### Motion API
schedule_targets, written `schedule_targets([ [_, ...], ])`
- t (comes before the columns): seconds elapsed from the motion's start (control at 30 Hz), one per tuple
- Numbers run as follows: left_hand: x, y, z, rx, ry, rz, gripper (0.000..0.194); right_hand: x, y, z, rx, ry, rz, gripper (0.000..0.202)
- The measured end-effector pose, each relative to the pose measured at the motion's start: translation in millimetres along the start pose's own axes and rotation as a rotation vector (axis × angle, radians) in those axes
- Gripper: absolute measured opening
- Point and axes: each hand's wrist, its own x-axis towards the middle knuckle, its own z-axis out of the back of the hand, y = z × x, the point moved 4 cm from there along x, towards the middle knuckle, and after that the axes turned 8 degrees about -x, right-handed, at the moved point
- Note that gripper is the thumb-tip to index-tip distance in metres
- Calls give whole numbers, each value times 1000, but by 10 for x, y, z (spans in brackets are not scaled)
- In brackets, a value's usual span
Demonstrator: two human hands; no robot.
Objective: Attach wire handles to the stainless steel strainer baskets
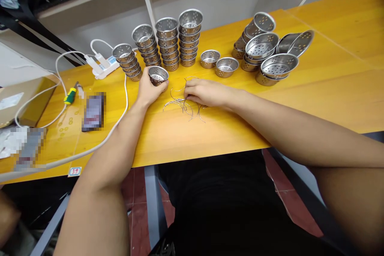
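Yellow table (168,136): L hand (149,88) grips perforated cup (158,75); R hand (199,91) hides fingertips, hold unclear.

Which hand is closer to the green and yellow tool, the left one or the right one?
Left. The left hand is to the right of the green and yellow tool, around a metal cup. The right hand is farther right, at the thin curved wires.
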Motion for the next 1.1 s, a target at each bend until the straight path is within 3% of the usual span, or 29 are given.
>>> schedule_targets([
  [0.23, 7, 11, 15, -3, -3, -61, 83, -27, 22, 93, 61, -36, -26, 16],
  [0.4, 28, -188, 48, -34, -47, -196, 101, -65, -23, 217, 153, -126, -57, 14],
  [0.57, -12, -421, 27, -51, -48, -219, 106, -86, -42, 280, 167, -155, -58, 15],
  [0.73, -60, -443, -17, -86, -42, -279, 108, -92, -37, 297, 144, -173, -68, 16],
  [0.93, -43, -354, -42, -65, -31, -334, 115, -107, -128, 355, 130, -367, -193, 11],
  [1.1, -75, -416, -51, -69, 14, -333, 109, -109, -173, 404, 232, -495, -271, 31],
])
